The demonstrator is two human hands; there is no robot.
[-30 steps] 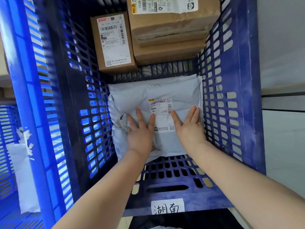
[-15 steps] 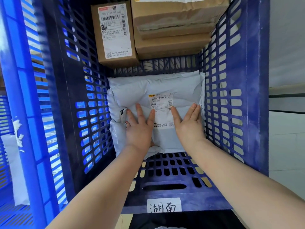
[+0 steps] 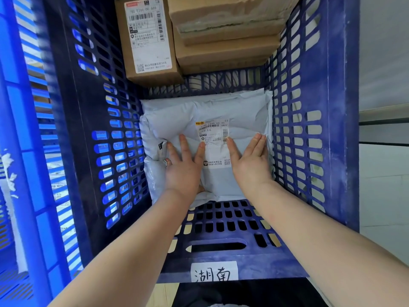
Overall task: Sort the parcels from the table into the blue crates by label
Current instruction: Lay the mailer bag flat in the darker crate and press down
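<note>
Grey poly mailer (image 3: 177, 116) lies flat on the crate (image 3: 309, 196) floor, filling most of it up to the far wall. Left hand (image 3: 183, 167) and right hand (image 3: 250, 162) both rest flat on top, fingers spread, gripping nothing, either side of its shipping label (image 3: 213, 142). Cardboard boxes crowd past the far wall: a labelled narrow box (image 3: 148, 41) and stacked boxes (image 3: 225, 34). Handwritten tag (image 3: 214, 271) on the near rim.
</note>
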